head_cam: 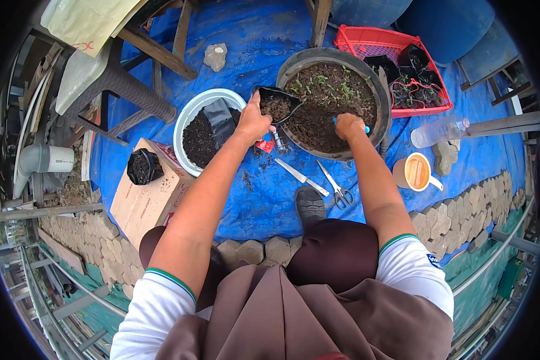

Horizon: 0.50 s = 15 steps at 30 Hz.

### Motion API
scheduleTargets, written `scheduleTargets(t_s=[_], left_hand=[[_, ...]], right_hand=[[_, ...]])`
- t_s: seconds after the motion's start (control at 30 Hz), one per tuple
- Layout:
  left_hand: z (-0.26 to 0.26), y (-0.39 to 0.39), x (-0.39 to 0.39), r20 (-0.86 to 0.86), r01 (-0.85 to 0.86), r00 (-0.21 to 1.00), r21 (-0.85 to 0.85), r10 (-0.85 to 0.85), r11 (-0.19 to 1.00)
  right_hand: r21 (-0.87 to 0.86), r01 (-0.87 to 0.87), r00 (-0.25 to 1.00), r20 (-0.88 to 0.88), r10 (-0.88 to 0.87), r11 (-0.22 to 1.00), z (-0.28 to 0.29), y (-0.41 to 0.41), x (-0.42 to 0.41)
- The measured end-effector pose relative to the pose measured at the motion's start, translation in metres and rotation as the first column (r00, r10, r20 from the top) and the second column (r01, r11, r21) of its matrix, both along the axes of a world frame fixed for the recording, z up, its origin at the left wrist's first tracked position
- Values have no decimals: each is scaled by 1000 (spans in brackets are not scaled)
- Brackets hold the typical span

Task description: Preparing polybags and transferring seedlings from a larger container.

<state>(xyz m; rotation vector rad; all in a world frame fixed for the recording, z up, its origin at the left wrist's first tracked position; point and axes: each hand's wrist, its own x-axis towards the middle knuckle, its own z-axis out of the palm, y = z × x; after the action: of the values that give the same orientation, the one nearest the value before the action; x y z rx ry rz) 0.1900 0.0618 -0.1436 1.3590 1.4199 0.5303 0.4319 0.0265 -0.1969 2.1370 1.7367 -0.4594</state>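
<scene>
My left hand grips a black plastic planting bag that lies tilted, part filled with soil, its mouth towards the large round basin. In the basin are dark soil and small green seedlings. My right hand is closed on a blue-handled tool at the soil; its working end is hidden. A white round pot of soil stands at the left, with a flat black planting bag on top. A knife and scissors lie below the basin.
A cardboard box at the left bears a filled black bag. Behind the basin, a red crate holds bagged plants. A plastic bottle, an orange-white dipper and a stone are at the right; a plastic stool is at the left.
</scene>
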Motion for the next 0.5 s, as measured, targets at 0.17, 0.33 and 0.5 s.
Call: scheduleTargets(t_s=[0.17,0.33,0.5], left_hand=[[-4,1,4,40,10,999,19,-10,1000],[-10,5,1,-22,23,1000,51,-22,998],[-8,4,1,-7,11,1000,43,-11,999]], right_hand=[[-146,32,960,-272,-71,989,-33,6,8],[-66,26,915,-401,-51,997,-40,7,-2],[43,-3,888,-459,23,999,-25,9,-21]])
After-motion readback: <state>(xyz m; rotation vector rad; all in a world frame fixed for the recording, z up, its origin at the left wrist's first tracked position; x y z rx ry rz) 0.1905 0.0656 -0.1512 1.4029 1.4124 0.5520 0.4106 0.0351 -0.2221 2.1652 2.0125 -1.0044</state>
